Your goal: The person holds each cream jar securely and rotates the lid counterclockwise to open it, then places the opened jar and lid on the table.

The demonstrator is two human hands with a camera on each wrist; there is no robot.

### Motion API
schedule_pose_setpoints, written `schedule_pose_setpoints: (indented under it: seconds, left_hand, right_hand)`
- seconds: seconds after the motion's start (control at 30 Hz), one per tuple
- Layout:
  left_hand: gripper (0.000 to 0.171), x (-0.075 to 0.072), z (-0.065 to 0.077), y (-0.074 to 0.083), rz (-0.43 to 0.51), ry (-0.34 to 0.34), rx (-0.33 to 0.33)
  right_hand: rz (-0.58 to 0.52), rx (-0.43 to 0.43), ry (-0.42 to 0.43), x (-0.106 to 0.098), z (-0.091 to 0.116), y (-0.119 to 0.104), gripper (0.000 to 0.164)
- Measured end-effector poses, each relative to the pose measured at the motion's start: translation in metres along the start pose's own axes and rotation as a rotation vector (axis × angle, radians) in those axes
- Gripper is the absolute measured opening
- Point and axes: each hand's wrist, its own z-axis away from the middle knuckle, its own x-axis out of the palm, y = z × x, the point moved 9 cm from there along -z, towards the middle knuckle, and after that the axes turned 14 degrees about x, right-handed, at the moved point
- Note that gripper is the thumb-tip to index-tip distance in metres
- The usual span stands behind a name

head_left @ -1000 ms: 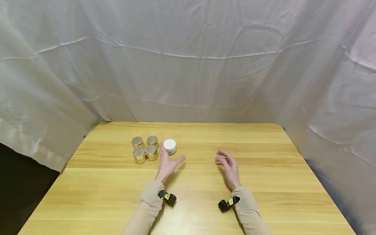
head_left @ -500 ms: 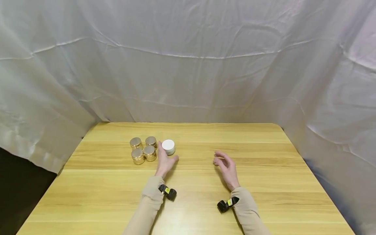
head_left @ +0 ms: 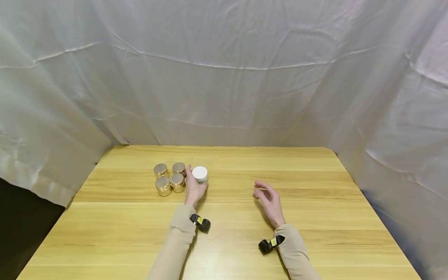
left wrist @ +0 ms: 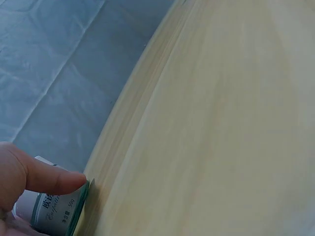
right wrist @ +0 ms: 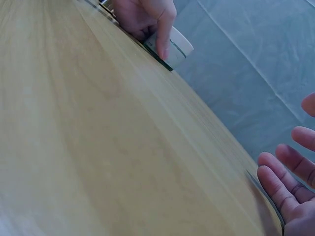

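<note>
A white cosmetic cream jar [head_left: 200,174] with a white lid stands upright on the wooden table. My left hand [head_left: 194,191] grips it, fingers along its left side and thumb at its near right side. Printed lettering on the jar wall shows beneath the thumb [left wrist: 56,179] in the left wrist view. Right beside those fingers stands a group of several gold-lidded jars [head_left: 163,185]. Out to the right, my right hand [head_left: 269,200] hovers over the table with loosely bent fingers and holds nothing; its fingers are spread apart in the right wrist view.
The wood-grain table [head_left: 231,225] reaches back to a pale hanging cloth [head_left: 224,97], which also encloses both sides. Each sleeved wrist carries a small black camera on a strap, such as the left one [head_left: 203,223]. A dark area lies past the table's left edge.
My left hand has drawn in around the white jar, its thumb moving left from well apart to the jar's side. The right hand has barely moved, and the jars stay in place.
</note>
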Motion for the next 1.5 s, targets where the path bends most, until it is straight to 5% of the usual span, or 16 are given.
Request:
schedule_pose_setpoints:
  seconds: [0.57,0.73,1.0,1.5]
  left_hand:
    - [0.09,-0.003,0.006,-0.002,0.05,-0.024,0.016]
    - [0.095,0.001,0.012,-0.001,0.082,-0.064,0.075]
    - [0.097,-0.001,0.021,0.002,0.275,-0.043,0.148]
    - [0.09,-0.001,0.025,0.0,0.428,-0.015,0.052]
  right_hand:
    - [0.021,-0.006,-0.001,0.0,-0.001,0.0,0.033]
    - [0.028,-0.003,-0.004,0.0,0.0,0.0,0.034]
    - [0.033,-0.003,-0.011,0.001,0.001,0.0,0.033]
    - [0.033,-0.003,-0.018,0.002,0.001,0.0,0.033]
